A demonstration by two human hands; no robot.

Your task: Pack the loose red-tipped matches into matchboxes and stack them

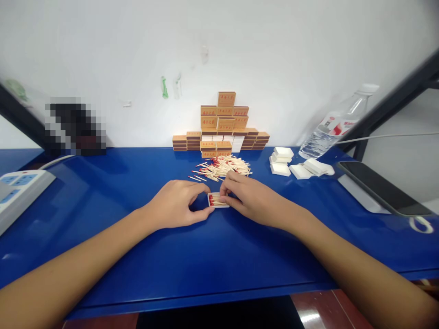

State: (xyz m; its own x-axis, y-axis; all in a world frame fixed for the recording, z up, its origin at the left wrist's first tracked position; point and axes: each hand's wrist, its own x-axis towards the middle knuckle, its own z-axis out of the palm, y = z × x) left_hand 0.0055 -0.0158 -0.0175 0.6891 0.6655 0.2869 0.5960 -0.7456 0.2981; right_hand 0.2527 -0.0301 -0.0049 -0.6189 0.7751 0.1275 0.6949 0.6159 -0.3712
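A small white matchbox tray (219, 206) lies on the blue table with red-headed matches (215, 199) in it, their heads toward the left. My left hand (176, 203) steadies the tray's left end between thumb and forefinger. Over the tray's right part, the fingers of my right hand (248, 196) are pinched together on the matches; the fingertips partly cover them. Just behind the tray is a loose heap of matches (228, 167), with a few strays at its left side.
Stacked matchboxes (225, 123) stand against the wall behind the heap. Several white trays (281, 169) sit to the right, near a tilted water bottle (338, 123) and a phone (384, 187) on a white block. A power strip (20, 192) is at the left edge.
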